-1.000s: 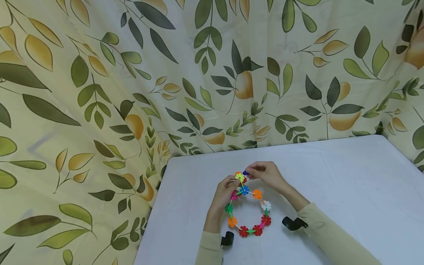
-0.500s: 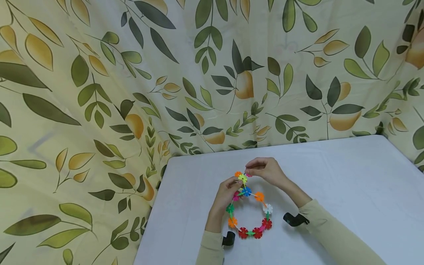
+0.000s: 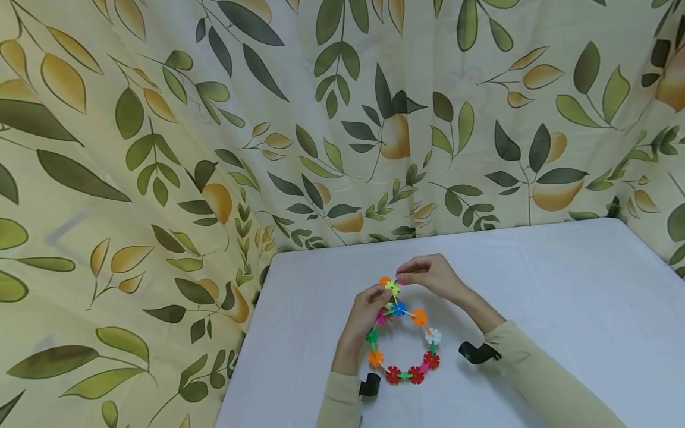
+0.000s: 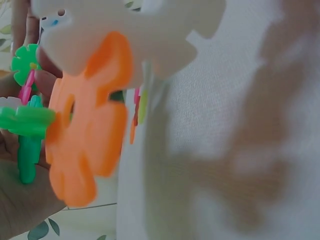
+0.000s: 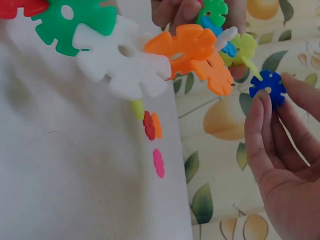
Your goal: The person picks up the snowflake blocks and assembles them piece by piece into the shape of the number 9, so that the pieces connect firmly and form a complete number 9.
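Note:
A ring of linked, notched plastic snowflake discs (image 3: 393, 374) in several colours stands over the white table. My left hand (image 3: 361, 318) grips it near the top, by the yellow disc (image 3: 392, 288); in the left wrist view, green and orange discs (image 4: 87, 145) partly cover that hand. Between thumb and fingers, my right hand (image 5: 290, 165) pinches a dark blue snowflake disc (image 5: 268, 89). That disc touches the end of a yellow one (image 5: 243, 50) on the chain; how deep they join is unclear. In the head view, the fingers of the right hand (image 3: 436, 279) mostly hide the blue disc.
Loose discs lie on the white table (image 3: 535, 285) behind the hands: a red one (image 5: 149, 125), an orange one (image 5: 158, 125), a pink one (image 5: 158, 163) and a yellow one (image 5: 137, 109). A leaf-patterned curtain (image 3: 342, 148) hangs along the table's far and left edges.
My right hand has risen slightly and its fingers now hide most of the dark blue disc. The ring and my left hand have shifted slightly right. Over the last half second, little moves.

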### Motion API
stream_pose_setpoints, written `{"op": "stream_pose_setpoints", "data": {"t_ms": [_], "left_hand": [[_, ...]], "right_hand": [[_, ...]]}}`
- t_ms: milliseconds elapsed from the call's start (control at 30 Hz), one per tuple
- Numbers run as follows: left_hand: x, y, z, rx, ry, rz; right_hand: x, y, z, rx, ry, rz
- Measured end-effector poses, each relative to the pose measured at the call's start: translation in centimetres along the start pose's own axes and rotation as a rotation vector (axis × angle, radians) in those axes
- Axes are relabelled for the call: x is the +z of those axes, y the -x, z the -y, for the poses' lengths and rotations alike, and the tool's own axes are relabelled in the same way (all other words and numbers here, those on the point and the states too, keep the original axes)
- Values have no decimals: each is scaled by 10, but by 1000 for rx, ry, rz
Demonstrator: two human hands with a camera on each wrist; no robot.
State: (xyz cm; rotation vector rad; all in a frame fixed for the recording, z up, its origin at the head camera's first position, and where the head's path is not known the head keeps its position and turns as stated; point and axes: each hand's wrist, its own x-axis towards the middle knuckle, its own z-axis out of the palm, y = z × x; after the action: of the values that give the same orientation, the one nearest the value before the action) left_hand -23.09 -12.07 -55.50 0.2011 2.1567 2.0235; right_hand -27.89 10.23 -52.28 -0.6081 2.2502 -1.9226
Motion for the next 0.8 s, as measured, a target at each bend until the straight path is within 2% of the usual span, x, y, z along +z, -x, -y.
{"op": "stream_pose_setpoints", "data": {"t_ms": [100,300,500,800], "left_hand": [[2,0,-1,-5,16,-5],[6,-1,-1,-2,57,-21],[8,-1,0,6,55,-31],[3,-1,1,-8,36,-17]], "right_hand": [[1,2,0,5,21,-3],[8,5,1,16,-52,-21],[15,9,-1,16,-115,-54],[17,9,-6,39,-161,-43]]}}
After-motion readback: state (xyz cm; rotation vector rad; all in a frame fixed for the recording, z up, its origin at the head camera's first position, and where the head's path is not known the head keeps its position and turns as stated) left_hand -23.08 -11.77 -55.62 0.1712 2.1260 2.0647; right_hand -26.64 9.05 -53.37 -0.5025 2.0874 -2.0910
